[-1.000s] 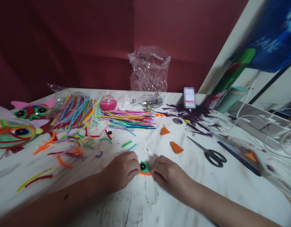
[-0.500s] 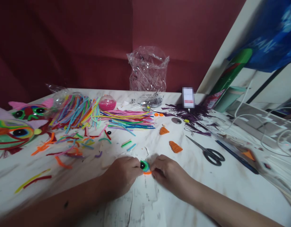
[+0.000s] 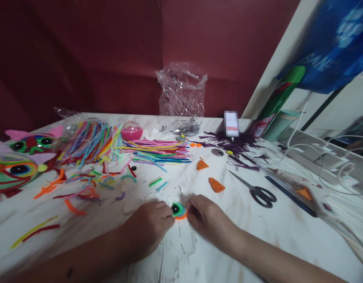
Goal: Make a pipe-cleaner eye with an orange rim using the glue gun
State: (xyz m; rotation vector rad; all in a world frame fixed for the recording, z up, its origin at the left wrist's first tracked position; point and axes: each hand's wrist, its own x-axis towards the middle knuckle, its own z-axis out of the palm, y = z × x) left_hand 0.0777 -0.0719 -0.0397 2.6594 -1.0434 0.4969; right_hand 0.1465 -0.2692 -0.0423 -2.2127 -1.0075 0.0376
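Note:
Between my two hands is a small craft eye (image 3: 179, 211), with a black bead-like pupil, green and blue pipe-cleaner rings and an orange strip along its lower edge. My left hand (image 3: 152, 225) is closed in a pinch on its left side. On the opposite side, my right hand (image 3: 210, 221) pinches the right corner, by the end of the orange strip. The fingertips hide both ends of the piece. Under the hands lies a worn, printed sheet of paper (image 3: 169, 251). Short green and blue pipe-cleaner pieces (image 3: 161, 186) lie just beyond.
Black-handled scissors (image 3: 263, 195) and two orange pieces (image 3: 216, 185) lie to the right. Pipe-cleaner bundles (image 3: 89, 143) and loose scraps (image 3: 78, 188) spread leftward, near decorated cat faces (image 3: 17, 169). Purple yarn (image 3: 243, 142) sits behind, beside a power strip (image 3: 331, 161) with cables.
The camera view has shifted slightly, so most things sit a little further left. Both hands keep their pinch on the craft eye, and more of its right side shows.

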